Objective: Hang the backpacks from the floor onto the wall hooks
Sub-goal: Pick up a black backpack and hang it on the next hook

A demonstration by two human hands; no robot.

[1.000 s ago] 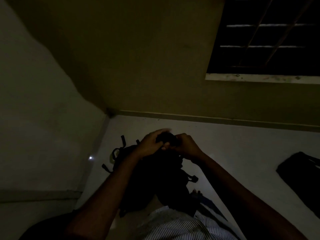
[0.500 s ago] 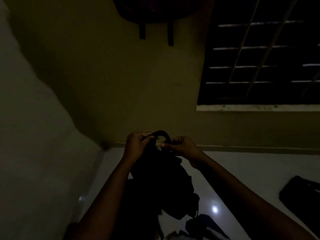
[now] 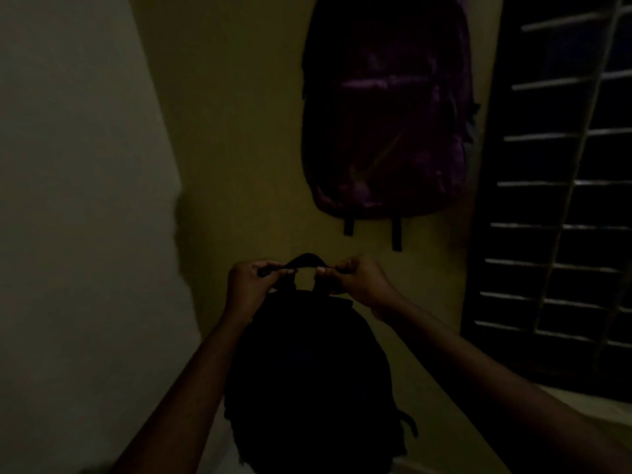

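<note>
Head view, light: we see a very dim room, so colours and fine detail are hard to read.
Head view, left hand: our left hand (image 3: 248,285) is raised in front of the wall, its fingers (image 3: 270,268) pinched tight on the left end of the carry loop.
Head view, right hand: our right hand (image 3: 359,280) is level with the left, fingers (image 3: 330,270) pinched tight on the right end of the same loop.
Head view, carry loop: the carry loop (image 3: 306,260) arches up between our two hands, stretched open, with the wall showing through it.
Head view, black backpack: the black backpack (image 3: 307,378) hangs from the loop below our hands, between our forearms, held in the air close to the wall.
Head view, purple backpack: a purple backpack (image 3: 386,107) hangs flat on the wall above and a little right of our hands, two strap ends dangling under it; we cannot see what holds it at the top.
Head view, wall: the yellowish wall (image 3: 239,131) faces us, and a paler side wall (image 3: 78,200) meets it on the left.
Head view, window: a dark window (image 3: 561,206) with pale bars stands right of the purple backpack.
</note>
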